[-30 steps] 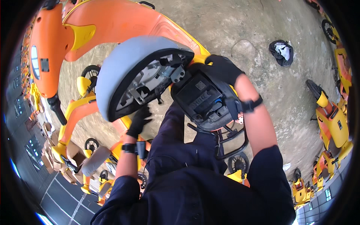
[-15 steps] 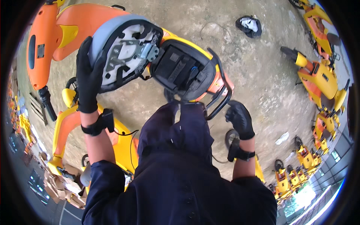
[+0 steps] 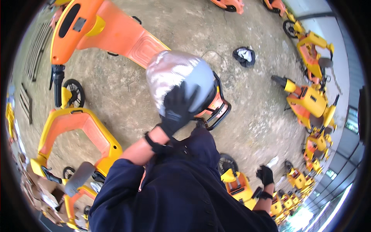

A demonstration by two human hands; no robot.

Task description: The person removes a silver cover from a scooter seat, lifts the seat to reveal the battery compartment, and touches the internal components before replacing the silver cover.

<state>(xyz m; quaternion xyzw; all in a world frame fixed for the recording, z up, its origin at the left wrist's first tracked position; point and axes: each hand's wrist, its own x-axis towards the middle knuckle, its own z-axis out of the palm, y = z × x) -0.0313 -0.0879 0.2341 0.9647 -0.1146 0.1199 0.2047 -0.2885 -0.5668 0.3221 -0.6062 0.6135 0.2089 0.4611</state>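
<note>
Concrete floor under all. Orange e-scooter runs from seat up-left to its handlebar. Yellow/orange scooter left of & nearer wearer than seat. Yellow scooter parked well right of seat. Grey seat sits over orange e-scooter's rear, left half silvery w/ streaky glare; latched or not, can't tell. Blk rear rack just right of seat. L hand, blk glove: fingers spread, laid on seat top, not gripping. R hand, same glove: well apart, right of seat & nearer wearer, fingers loosely bent, nothing visibly held. Blk/white bag beyond seat, to right.
</note>
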